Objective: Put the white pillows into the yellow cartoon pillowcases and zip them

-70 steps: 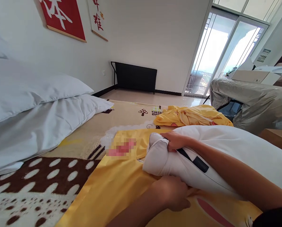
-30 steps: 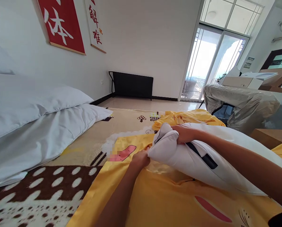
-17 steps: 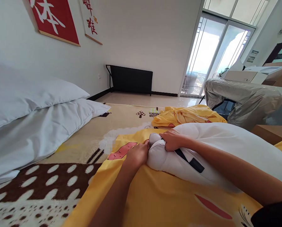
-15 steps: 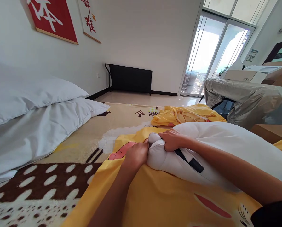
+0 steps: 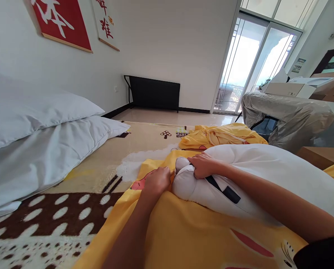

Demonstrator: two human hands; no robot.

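Observation:
My right hand is closed on the bunched end of a white pillow, close to a black label strip. The pillow lies over a yellow pillowcase printed with a rabbit and pink shapes. My left hand makes a fist just left of the pillow's gathered corner, wrapped round the pillowcase's far edge. Its fingertips are turned away from view.
Two more white pillows are stacked at the left on a patterned blanket. A crumpled yellow cloth lies beyond the pillow. At the right stand a plastic-wrapped piece of furniture and cardboard boxes.
My left hand has moved a little left, away from the pillow's corner, and the pillowcase edge is drawn along with it. My right hand keeps its hold, almost still.

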